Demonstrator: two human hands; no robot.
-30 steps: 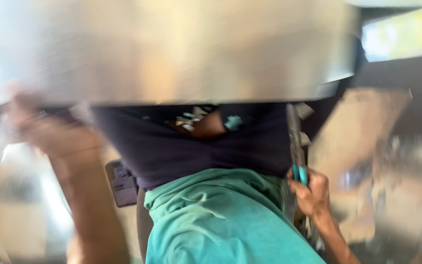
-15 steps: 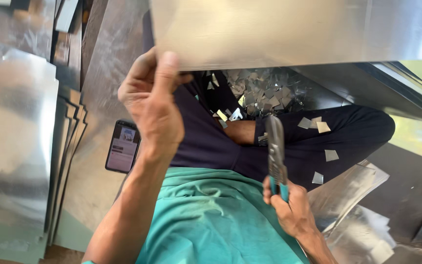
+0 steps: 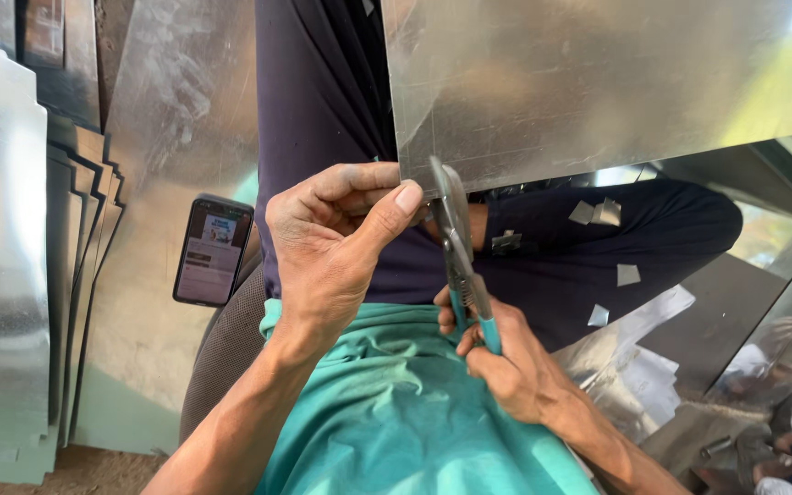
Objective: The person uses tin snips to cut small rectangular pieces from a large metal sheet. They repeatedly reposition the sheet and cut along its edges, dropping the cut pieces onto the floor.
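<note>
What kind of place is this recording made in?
Probably a small sheet-metal workshop, worked seated low. The left hand grips a metal sheet while the right hand works tin snips at its corner. Cut metal sheets stand stacked alongside, and small offcuts lie on the lap.

This is a small sheet-metal workshop, worked at floor level. Cut galvanised panels (image 3: 2,275) lean in a stepped stack along the left, with bare dirt floor (image 3: 75,467) showing under their lower edges. A large shiny metal sheet (image 3: 598,82) fills the upper right, and teal-handled tin snips (image 3: 460,257) are set at its lower edge. Small square offcuts (image 3: 598,213) lie scattered over the seated person's dark trousers (image 3: 616,266), and more bent sheet (image 3: 634,367) piles up at the right. A phone (image 3: 214,249) is propped against a leaning panel.
</note>
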